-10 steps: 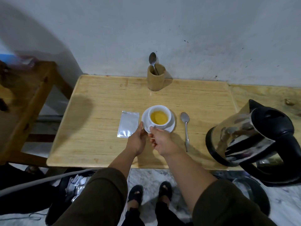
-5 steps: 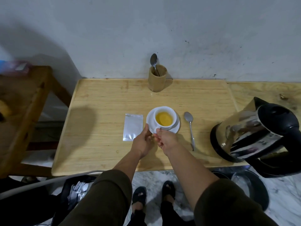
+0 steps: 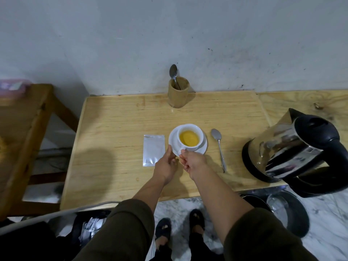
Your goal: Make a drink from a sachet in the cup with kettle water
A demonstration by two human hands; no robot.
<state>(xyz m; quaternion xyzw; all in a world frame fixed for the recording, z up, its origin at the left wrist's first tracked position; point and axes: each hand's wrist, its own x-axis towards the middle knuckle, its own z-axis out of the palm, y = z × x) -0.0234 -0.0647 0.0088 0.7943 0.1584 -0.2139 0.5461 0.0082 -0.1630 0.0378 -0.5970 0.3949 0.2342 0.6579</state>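
Head camera view, looking down at a pale wooden tabletop (image 3: 116, 129) set against a grey wall. Near the middle of the tabletop a white cup (image 3: 190, 137) sits on a white saucer (image 3: 204, 147). The cup is filled most of the way with an opaque yellow-orange drink, and its handle points toward the person.

The person's right hand (image 3: 194, 162) reaches in from below, its fingers (image 3: 183, 152) closed on the cup's handle. The left hand (image 3: 165, 166) is just beside it, thumb and fingers pinching the near left rim of the saucer. Both forearms are bare, with dark olive sleeves pushed up above the elbows.

Just left of the saucer lies a flat silver sachet (image 3: 153, 150), rectangular and plain, its top end a straight edge; whether it is torn open cannot be told. To the right of the saucer a metal teaspoon (image 3: 218, 146) lies with its bowl away from the person. Further right, at the tabletop's edge, stands a stainless steel kettle (image 3: 290, 146) with a black lid, handle and base.

At the back, against the wall, a bamboo holder (image 3: 178, 95) stands upright with a second spoon (image 3: 173, 72) leaning in it, bowl up.

Below the tabletop's edge are a marble floor and the person's feet in dark sandals.
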